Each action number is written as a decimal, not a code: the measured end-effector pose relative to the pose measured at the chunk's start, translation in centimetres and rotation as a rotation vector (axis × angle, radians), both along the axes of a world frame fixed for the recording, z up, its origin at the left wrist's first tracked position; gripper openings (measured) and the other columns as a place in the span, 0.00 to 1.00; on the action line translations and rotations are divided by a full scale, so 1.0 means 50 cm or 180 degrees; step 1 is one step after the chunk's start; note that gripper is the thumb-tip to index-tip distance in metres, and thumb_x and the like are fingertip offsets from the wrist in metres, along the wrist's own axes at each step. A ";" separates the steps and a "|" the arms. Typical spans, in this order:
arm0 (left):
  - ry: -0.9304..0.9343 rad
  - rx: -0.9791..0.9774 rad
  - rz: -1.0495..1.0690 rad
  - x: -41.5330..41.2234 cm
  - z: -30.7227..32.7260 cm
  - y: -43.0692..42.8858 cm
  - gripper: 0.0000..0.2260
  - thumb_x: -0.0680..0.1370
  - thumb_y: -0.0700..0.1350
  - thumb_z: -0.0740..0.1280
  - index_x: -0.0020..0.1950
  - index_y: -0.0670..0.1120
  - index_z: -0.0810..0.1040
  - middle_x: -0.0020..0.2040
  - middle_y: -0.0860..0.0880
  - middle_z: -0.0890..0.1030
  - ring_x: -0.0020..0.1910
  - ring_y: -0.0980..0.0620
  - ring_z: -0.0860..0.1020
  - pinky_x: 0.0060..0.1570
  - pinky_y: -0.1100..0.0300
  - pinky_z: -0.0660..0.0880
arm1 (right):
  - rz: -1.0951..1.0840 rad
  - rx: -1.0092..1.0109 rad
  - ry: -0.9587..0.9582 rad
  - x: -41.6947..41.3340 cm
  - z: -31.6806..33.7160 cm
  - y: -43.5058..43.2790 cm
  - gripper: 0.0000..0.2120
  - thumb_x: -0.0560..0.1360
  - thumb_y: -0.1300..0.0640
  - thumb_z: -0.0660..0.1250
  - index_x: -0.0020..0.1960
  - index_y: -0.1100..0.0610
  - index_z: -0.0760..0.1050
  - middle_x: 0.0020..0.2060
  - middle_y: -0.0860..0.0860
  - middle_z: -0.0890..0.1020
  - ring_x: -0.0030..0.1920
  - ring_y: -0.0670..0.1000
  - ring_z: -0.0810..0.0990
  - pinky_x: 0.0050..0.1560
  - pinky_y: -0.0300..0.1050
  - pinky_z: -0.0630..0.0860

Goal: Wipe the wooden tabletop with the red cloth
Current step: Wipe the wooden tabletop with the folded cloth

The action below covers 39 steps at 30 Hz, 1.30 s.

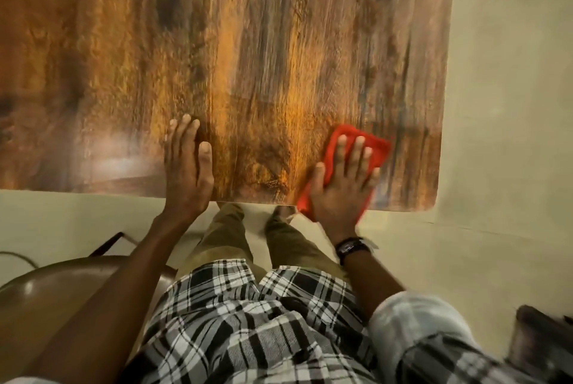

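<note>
Cloth (pixel 356 148) on the tabletop (pixel 248 42) near its front right corner, right hand (pixel 341 185) flat on the cloth, left hand (pixel 187 166) on the front edge, well left, chair (pixel 55 287) lower left.

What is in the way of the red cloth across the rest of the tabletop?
Only the left hand, resting flat near the front edge, left of the red cloth under the right hand. The rest of the visible wooden tabletop is bare.
</note>
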<state>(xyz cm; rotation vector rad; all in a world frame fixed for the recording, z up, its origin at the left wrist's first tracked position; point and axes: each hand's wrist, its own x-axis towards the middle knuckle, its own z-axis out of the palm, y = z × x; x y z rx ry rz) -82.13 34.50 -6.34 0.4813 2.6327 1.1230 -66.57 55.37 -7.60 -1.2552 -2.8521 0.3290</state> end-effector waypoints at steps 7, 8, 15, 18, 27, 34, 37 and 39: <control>0.0123 0.0110 0.0122 -0.108 0.003 -0.049 0.24 0.85 0.52 0.48 0.76 0.40 0.64 0.78 0.42 0.64 0.79 0.45 0.57 0.76 0.38 0.55 | 0.1221 -0.0265 0.0054 -0.249 -0.002 -0.260 0.30 0.82 0.42 0.52 0.81 0.48 0.54 0.81 0.53 0.53 0.81 0.55 0.48 0.78 0.64 0.45; 0.0104 0.0110 0.0163 -0.125 0.004 -0.051 0.24 0.85 0.52 0.48 0.77 0.41 0.63 0.78 0.43 0.63 0.79 0.46 0.57 0.76 0.38 0.54 | 0.1354 -0.0251 0.0044 -0.282 -0.005 -0.269 0.29 0.83 0.42 0.52 0.81 0.48 0.53 0.81 0.53 0.52 0.81 0.55 0.48 0.78 0.64 0.46; -0.0145 -0.0088 0.0114 -0.250 0.019 0.004 0.30 0.83 0.58 0.44 0.80 0.43 0.56 0.81 0.45 0.56 0.77 0.59 0.48 0.77 0.60 0.43 | 0.1980 0.0019 -0.0062 -0.487 -0.022 -0.232 0.31 0.83 0.40 0.49 0.82 0.49 0.48 0.82 0.53 0.48 0.81 0.56 0.44 0.78 0.62 0.43; -0.0240 -0.0182 -0.0069 -0.280 0.020 0.051 0.31 0.82 0.60 0.43 0.81 0.45 0.54 0.82 0.48 0.53 0.78 0.59 0.47 0.79 0.55 0.43 | 0.1997 -0.0020 -0.0033 -0.542 -0.019 -0.162 0.29 0.83 0.41 0.47 0.82 0.48 0.48 0.82 0.51 0.49 0.81 0.54 0.45 0.78 0.61 0.42; -0.0304 0.0015 -0.0573 -0.213 0.018 0.261 0.30 0.83 0.60 0.43 0.81 0.46 0.55 0.82 0.49 0.53 0.80 0.57 0.45 0.79 0.53 0.41 | 0.0169 0.0305 0.0203 -0.364 -0.037 0.362 0.28 0.81 0.41 0.51 0.80 0.46 0.59 0.80 0.50 0.60 0.80 0.52 0.58 0.77 0.62 0.52; -0.0266 -0.0045 -0.1137 -0.135 0.016 0.370 0.37 0.80 0.67 0.37 0.81 0.45 0.54 0.82 0.49 0.52 0.81 0.55 0.45 0.79 0.48 0.42 | -0.0444 0.0207 0.0080 -0.194 -0.024 0.443 0.29 0.82 0.42 0.50 0.81 0.49 0.55 0.81 0.52 0.56 0.80 0.55 0.54 0.76 0.65 0.54; -0.0226 -0.0037 -0.1130 -0.134 0.018 0.371 0.36 0.81 0.66 0.38 0.81 0.45 0.55 0.82 0.49 0.53 0.81 0.55 0.46 0.79 0.48 0.42 | -0.0224 0.0314 0.0101 -0.186 -0.019 0.329 0.29 0.82 0.42 0.50 0.81 0.51 0.57 0.80 0.55 0.57 0.80 0.57 0.54 0.76 0.67 0.52; -0.0191 -0.0017 -0.1008 -0.139 0.019 0.359 0.35 0.82 0.65 0.39 0.80 0.45 0.57 0.81 0.49 0.55 0.80 0.55 0.47 0.79 0.50 0.42 | 0.0122 0.0164 0.0167 -0.191 -0.016 0.215 0.30 0.82 0.41 0.51 0.81 0.51 0.56 0.81 0.54 0.55 0.81 0.56 0.51 0.77 0.66 0.47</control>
